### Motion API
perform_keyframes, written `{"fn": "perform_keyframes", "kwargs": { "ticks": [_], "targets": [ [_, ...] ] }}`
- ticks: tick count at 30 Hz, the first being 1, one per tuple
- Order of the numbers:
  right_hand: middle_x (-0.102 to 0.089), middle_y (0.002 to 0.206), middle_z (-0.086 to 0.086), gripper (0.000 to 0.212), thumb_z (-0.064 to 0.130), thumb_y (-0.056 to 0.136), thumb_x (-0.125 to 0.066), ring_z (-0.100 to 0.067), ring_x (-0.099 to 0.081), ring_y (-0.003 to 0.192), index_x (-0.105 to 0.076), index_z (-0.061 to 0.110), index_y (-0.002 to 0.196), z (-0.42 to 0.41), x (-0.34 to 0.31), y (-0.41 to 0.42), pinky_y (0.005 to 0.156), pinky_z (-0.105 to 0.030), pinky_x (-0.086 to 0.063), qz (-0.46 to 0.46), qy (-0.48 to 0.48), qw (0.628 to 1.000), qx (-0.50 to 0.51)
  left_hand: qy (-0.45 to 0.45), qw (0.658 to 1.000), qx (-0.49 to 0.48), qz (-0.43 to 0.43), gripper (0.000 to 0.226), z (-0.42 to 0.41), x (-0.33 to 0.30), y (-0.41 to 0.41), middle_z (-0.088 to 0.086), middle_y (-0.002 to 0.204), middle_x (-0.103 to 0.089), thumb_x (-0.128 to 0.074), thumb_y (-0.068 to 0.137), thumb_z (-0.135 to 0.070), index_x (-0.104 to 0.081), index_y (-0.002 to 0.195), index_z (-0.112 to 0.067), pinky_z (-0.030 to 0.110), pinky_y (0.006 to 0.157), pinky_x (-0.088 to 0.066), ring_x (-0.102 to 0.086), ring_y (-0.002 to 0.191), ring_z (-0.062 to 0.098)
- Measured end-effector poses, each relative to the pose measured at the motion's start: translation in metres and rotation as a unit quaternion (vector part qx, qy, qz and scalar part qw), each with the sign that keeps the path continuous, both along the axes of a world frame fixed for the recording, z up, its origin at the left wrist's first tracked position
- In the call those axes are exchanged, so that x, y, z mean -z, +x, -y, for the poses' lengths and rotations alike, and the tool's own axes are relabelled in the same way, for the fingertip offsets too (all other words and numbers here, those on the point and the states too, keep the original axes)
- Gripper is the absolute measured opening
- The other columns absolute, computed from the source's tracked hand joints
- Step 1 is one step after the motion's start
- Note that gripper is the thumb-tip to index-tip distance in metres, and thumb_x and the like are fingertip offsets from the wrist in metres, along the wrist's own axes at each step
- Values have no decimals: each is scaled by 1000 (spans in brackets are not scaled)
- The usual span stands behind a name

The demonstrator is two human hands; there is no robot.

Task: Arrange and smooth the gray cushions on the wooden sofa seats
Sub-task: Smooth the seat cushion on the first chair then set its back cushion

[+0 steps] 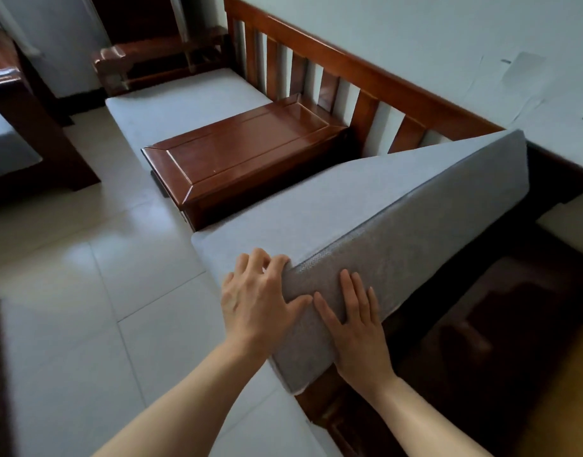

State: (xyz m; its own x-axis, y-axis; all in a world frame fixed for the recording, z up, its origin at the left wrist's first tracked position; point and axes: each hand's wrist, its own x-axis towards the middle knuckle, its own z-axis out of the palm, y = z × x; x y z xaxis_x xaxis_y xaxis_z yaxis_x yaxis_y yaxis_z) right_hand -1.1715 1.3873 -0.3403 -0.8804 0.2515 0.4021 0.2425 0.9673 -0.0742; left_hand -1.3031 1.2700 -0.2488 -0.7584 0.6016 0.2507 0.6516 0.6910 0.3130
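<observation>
A gray cushion (333, 206) is tilted up off the wooden sofa seat (501, 311), its right side raised and the dark wood beneath it exposed. My left hand (260, 298) grips the cushion's near corner, fingers curled over the top edge and thumb on the textured underside. My right hand (356, 321) lies flat with straight fingers against that textured underside. A second gray cushion (184, 103) lies flat on the far seat. Part of another gray cushion (276, 423) shows below my arms.
A wooden centre console (247, 153) divides the two seats. The slatted wooden backrest (333, 70) runs along the white wall. A wooden armrest (158, 54) ends the sofa at the far side. Another wooden seat (16, 133) stands at left on the tiled floor (85, 258).
</observation>
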Motion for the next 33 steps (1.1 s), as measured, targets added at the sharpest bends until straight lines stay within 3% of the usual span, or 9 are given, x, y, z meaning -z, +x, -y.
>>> {"fn": "perform_keyframes", "kwargs": {
  "ticks": [5,16,19,23,26,29,33],
  "targets": [
    [-20,150,-25,71,33,86,-49,-38,-11,145,-15,28,149,-1,50,35,110,-58,-22,-17,-8,1000,19,-50,997,30,49,58,-13,22,35,-8,105,-46,-66,70,-62,-54,118,-34,27,75,-32,-45,102,15],
    [-18,148,-30,65,24,87,-49,-41,-23,140,-19,26,145,-2,111,73,107,-60,-28,-20,27,998,57,-115,979,92,138,57,-27,71,68,-8,113,-40,-60,78,-52,-38,129,-37,28,75,-34,-45,112,13],
    [-19,147,-31,75,28,83,-55,-42,-24,139,-16,23,147,-8,109,76,108,-56,-26,-10,25,998,61,-137,976,97,137,54,-32,82,71,-8,113,-42,-59,79,-45,-39,127,-35,27,72,-33,-46,110,14],
    [-28,149,-26,102,35,71,-76,-39,-30,138,-15,17,151,-13,102,75,111,-51,-28,40,3,995,89,-180,963,149,138,43,-39,102,93,-2,116,-46,-52,86,-31,-38,126,-26,29,71,-34,-47,109,20],
    [-41,144,-23,114,32,50,-92,-36,-43,132,-31,15,144,-11,108,80,107,-48,-38,118,-45,987,95,-184,974,77,107,46,-47,108,66,1,119,-49,-58,88,-19,-38,129,-23,32,72,-34,-48,113,23],
    [-46,141,-20,98,29,55,-90,-33,-42,134,-39,11,137,-5,111,86,106,-48,-39,126,-92,979,133,-188,976,51,95,54,-48,106,40,-1,121,-49,-67,86,-32,-41,132,-24,33,76,-34,-47,114,21],
    [-47,140,-18,68,31,75,-76,-29,-44,133,-47,8,133,3,97,85,105,-49,-40,98,-118,973,173,-188,968,131,99,51,-47,104,67,-3,123,-47,-64,87,-37,-42,132,-25,29,79,-36,-43,115,18]
  ]
}}
